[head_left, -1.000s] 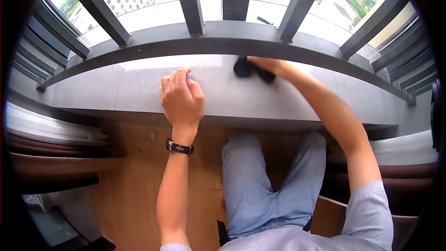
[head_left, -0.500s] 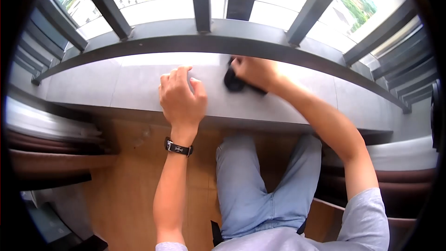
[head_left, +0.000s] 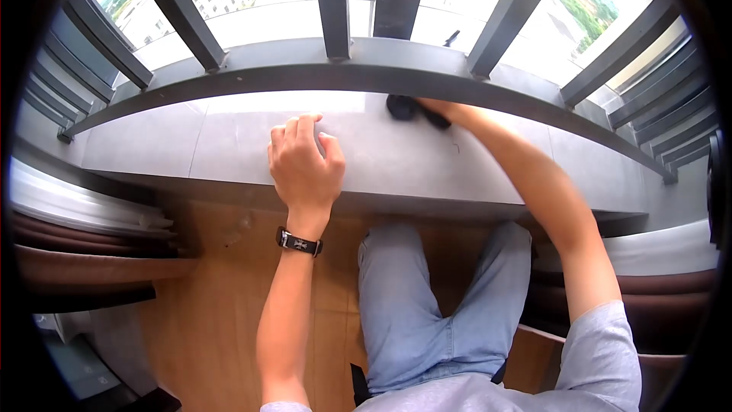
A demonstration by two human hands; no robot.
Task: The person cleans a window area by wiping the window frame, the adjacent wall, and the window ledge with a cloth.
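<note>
My left hand (head_left: 305,160) rests palm down over the grey tiled ledge, fingers loosely bent, thumb apart, holding nothing. At the ledge's back edge, my right hand (head_left: 446,111) reaches under the lower rail, which hides most of its fingers. By it is a dark black object (head_left: 402,107), rounded at its left end with a dark part stretching right under the wrist. Blur hides what kind of thing it is. A small dark stick-like piece (head_left: 452,38) shows above the rail; I cannot tell whether it belongs to that object.
A grey metal railing (head_left: 305,69) curves across the ledge (head_left: 252,133), with window glass and buildings beyond. Bunched curtains (head_left: 91,229) hang on the left, and more (head_left: 633,290) on the right. My knees (head_left: 396,252) are near the ledge's front, above a wooden floor (head_left: 206,313).
My right hand and the black object have moved away from me and slightly right, partly behind the rail. The small dark piece now shows above the rail. My left hand stays on the ledge.
</note>
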